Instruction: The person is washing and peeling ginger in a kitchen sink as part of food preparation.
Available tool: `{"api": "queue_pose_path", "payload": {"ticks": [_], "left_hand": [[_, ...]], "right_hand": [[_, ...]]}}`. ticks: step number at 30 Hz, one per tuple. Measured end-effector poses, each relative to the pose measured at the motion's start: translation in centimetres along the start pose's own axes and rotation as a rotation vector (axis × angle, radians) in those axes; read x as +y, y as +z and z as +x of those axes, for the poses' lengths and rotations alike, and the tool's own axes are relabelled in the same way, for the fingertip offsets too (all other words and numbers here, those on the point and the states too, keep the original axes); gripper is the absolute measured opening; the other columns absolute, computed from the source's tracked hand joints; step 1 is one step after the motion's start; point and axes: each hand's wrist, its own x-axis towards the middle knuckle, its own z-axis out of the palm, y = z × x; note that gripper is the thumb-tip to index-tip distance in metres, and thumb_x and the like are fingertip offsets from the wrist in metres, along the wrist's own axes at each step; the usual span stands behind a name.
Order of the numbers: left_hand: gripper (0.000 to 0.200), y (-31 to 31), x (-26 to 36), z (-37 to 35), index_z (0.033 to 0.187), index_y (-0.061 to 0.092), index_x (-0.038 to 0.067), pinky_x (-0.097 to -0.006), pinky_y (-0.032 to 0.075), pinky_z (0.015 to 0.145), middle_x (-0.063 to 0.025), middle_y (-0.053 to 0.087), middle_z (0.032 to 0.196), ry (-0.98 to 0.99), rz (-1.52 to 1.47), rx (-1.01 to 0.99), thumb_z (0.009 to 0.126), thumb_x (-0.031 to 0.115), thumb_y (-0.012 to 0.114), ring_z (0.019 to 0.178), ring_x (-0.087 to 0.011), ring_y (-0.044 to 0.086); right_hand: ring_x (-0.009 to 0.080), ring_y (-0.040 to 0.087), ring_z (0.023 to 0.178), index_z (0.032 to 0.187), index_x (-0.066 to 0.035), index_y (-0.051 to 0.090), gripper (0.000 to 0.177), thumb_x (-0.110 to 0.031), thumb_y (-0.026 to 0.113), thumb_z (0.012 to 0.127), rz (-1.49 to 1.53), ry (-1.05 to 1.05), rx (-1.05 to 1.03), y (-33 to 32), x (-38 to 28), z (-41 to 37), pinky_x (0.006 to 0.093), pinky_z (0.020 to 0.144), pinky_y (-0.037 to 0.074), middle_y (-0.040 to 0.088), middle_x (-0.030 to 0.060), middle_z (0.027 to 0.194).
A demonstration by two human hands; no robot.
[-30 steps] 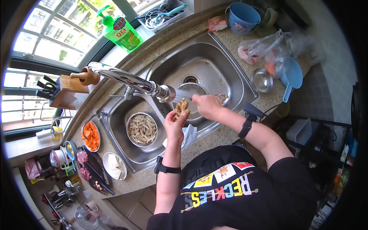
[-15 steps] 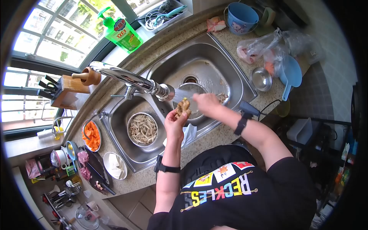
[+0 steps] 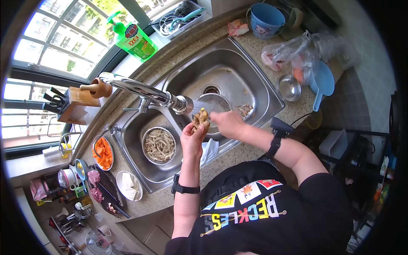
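My left hand (image 3: pixel 192 143) grips a knobbly piece of ginger (image 3: pixel 200 120) upright between thumb and fingers, beside the faucet's spray. Just to its right is my right hand (image 3: pixel 229 124), fingers curled in and the tips close to the ginger. Whether anything small is inside those fingers, I cannot make out. Water runs from the chrome faucet (image 3: pixel 182 104) past the ginger. Beneath the hands, a round metal bowl (image 3: pixel 230 103) sits in the larger sink basin (image 3: pixel 250 68), partly hidden by them. A white cloth (image 3: pixel 209 149) hangs at the sink's front edge.
In the smaller basin stands a bowl of pale strips (image 3: pixel 159 145). To the left are a dish of orange chunks (image 3: pixel 102 153), a white bowl (image 3: pixel 129 185) and a dark board with meat (image 3: pixel 111 193). At right lie a metal bowl (image 3: pixel 290 88), blue scoop (image 3: pixel 324 80) and plastic bags (image 3: pixel 289 51).
My right hand has moved left and slightly down, closer to the ginger. The ginger and my left hand have shifted slightly left.
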Motion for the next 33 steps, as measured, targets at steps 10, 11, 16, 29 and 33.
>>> {"api": "queue_pose_path", "payload": {"ticks": [10, 11, 16, 29, 33], "left_hand": [[0.028, -1.3, -0.7, 0.0, 0.108, 0.052, -0.005, -0.0344, 0.050, 0.083, -0.0127, 0.060, 0.101, -0.021, -0.048, -0.016, 0.080, -0.001, 0.057, 0.091, -0.0208, 0.060], [0.028, -1.4, -0.3, 0.3, 0.108, 0.052, -0.005, -0.0353, 0.050, 0.084, -0.0125, 0.060, 0.101, -0.036, -0.043, -0.019, 0.080, -0.001, 0.057, 0.091, -0.0206, 0.060], [0.029, -1.3, -0.6, 0.3, 0.108, 0.052, -0.005, -0.0363, 0.050, 0.083, -0.0126, 0.060, 0.102, -0.088, -0.115, -0.059, 0.080, 0.000, 0.057, 0.092, -0.0210, 0.060], [0.030, -0.3, 0.3, -0.1, 0.106, 0.051, -0.005, -0.0324, 0.052, 0.080, -0.0126, 0.060, 0.100, 0.009, 0.040, -0.042, 0.078, -0.003, 0.060, 0.089, -0.0206, 0.062], [0.031, -0.1, -0.2, 0.3, 0.105, 0.051, -0.005, -0.0295, 0.052, 0.078, -0.0124, 0.061, 0.097, -0.014, 0.040, -0.095, 0.077, -0.002, 0.062, 0.088, -0.0193, 0.062]], "right_hand": [[0.0359, 0.062, 0.072, 0.086, -0.010, 0.058, 0.015, -0.015, 0.047, 0.078, 0.016, 0.181, 0.076, 2.5, 4.2, 2.8, 0.0450, 0.065, 0.048, 0.063, 0.0176, 0.076], [0.0355, 0.062, 0.073, 0.087, -0.010, 0.058, 0.015, -0.015, 0.047, 0.078, 0.050, 0.128, 0.071, 2.7, 3.6, 2.1, 0.0451, 0.066, 0.048, 0.063, 0.0175, 0.076], [0.0355, 0.062, 0.074, 0.087, -0.010, 0.058, 0.017, -0.015, 0.044, 0.079, -0.027, 0.079, -0.002, 1.9, 2.6, 1.9, 0.0460, 0.067, 0.047, 0.063, 0.0178, 0.077], [0.0277, 0.062, 0.074, 0.087, -0.006, 0.057, 0.020, -0.023, 0.046, 0.086, 0.025, 0.268, 0.042, 1.4, 5.8, 2.5, 0.0379, 0.065, 0.047, 0.064, 0.0159, 0.081], [0.0043, 0.041, 0.052, 0.087, -0.007, 0.057, 0.031, -0.038, 0.060, 0.083, 1.122, 0.433, -0.333, 1.6, 3.6, 3.1, 0.0201, 0.044, 0.034, 0.052, -0.0017, 0.066]]}}
